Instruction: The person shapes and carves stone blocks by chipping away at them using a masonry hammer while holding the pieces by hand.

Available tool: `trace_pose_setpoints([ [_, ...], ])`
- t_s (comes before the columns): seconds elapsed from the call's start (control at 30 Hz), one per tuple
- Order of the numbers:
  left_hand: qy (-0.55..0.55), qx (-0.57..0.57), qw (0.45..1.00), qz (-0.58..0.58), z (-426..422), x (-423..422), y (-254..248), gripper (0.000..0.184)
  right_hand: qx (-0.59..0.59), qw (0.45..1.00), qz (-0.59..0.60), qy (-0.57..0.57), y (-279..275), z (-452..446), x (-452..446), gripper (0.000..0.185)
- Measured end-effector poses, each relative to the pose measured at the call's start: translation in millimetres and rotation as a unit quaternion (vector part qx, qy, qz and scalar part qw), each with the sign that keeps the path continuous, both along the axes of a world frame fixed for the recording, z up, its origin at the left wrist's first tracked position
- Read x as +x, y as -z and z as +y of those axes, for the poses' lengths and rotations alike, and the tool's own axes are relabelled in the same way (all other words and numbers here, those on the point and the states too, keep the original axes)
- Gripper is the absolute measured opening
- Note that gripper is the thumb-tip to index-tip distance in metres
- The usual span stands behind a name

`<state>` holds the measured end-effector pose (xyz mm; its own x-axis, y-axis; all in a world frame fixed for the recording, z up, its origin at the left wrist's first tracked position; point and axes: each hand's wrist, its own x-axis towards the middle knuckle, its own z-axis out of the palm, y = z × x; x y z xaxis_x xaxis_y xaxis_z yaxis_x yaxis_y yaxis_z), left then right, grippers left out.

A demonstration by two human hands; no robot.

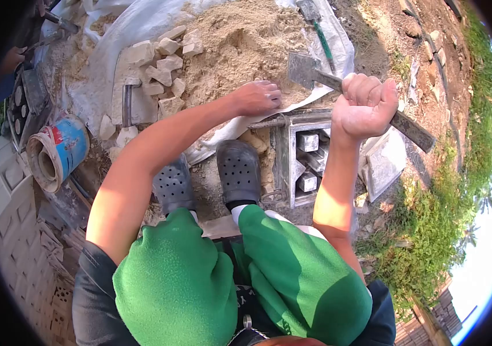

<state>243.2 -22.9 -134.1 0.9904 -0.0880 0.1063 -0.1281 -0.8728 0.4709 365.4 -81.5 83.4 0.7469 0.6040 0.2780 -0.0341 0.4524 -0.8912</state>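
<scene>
My right hand [367, 106] is raised, its fingers wrapped round the bar-like handle of a dusty grey tool [413, 131] with a broad, squarish flat head. Below that tool stands a metal block mould [285, 164], with square cores showing in its openings. My left hand [257, 98] rests at the near edge of a sand pile [228, 43], beside the mould's upper left corner. Its fingers are curled downward, and whatever lies beneath them is hidden. The white sheet [217, 143] runs under the sand close to my left wrist.
Broken pale chunks [170, 63] and a handled metal plate [127, 104] lie left of the sand. A blue bucket [73, 144] stands farther left, near stacked blocks [12, 202]. A green-handled trowel [322, 43] is at the top. Another person's hand [14, 57] shows at upper left.
</scene>
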Motion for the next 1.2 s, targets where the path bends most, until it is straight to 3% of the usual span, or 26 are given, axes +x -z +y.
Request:
trace_pose_setpoints([
  [0.2, -0.056, 0.059, 0.995, -0.06, -3.7, -20.5, -3.7, 0.015, -0.021, 0.999, 0.034, 0.01, 13.7, -9.0, -3.6, 0.048],
  [0.27, -0.074, 0.071, 0.995, 0.018, -5.6, -19.1, -12.4, 0.014, -0.024, 0.999, 0.029, 0.01, 7.8, -12.9, -0.4, 0.048],
  [0.4, -0.077, 0.095, 0.992, 0.032, -8.6, -14.1, -12.0, 0.014, -0.025, 0.999, 0.028, 0.03, -7.8, -19.9, 18.4, 0.048],
  [0.57, -0.067, 0.07, 0.984, 0.15, -10.5, 12.9, -42.4, 0.014, 0.013, 1.0, -0.004, 0.028, -7.5, -30.3, 47.0, 0.041],
  [0.63, -0.057, 0.044, 0.99, 0.124, -12.2, 35.8, -43.2, 0.017, -0.007, 0.998, -0.025, 0.057, -12.2, -29.8, 50.1, 0.04],
  [0.7, -0.032, -0.007, 0.999, -0.006, -13.5, 59.8, -34.2, 0.027, -0.026, 0.995, -0.044, 0.086, -15.4, -26.3, 49.8, 0.038],
  [0.73, -0.032, -0.01, 0.999, -0.008, -19.9, 71.9, -19.9, 0.027, -0.014, 0.994, -0.06, 0.095, -16.6, -24.5, 49.5, 0.038],
  [0.8, -0.081, 0.074, 0.984, -0.141, -35.1, 93.0, 6.3, 0.036, -0.003, 0.992, -0.078, 0.1, -16.2, -23.4, 55.6, 0.037],
  [0.93, -0.188, 0.134, 0.955, -0.186, -46.6, 118.6, 16.5, 0.042, -0.008, 0.988, -0.117, 0.098, -14.1, -26.1, 66.9, 0.039],
  [1.0, -0.081, 0.134, 0.988, -0.009, -44.9, 129.7, 10.1, 0.037, -0.019, 0.989, -0.116, 0.091, -15.3, -26.4, 66.7, 0.04],
  [1.1, -0.057, 0.046, 0.994, 0.079, -37.3, 127.6, -22.1, 0.03, -0.037, 0.987, -0.082, 0.134, -12.7, -30.1, 62.9, 0.041],
  [1.2, -0.088, 0.013, 0.994, 0.061, -41.9, 114.4, -23.9, 0.024, -0.029, 0.991, -0.059, 0.121, -3.0, -35.8, 63.8, 0.041],
])
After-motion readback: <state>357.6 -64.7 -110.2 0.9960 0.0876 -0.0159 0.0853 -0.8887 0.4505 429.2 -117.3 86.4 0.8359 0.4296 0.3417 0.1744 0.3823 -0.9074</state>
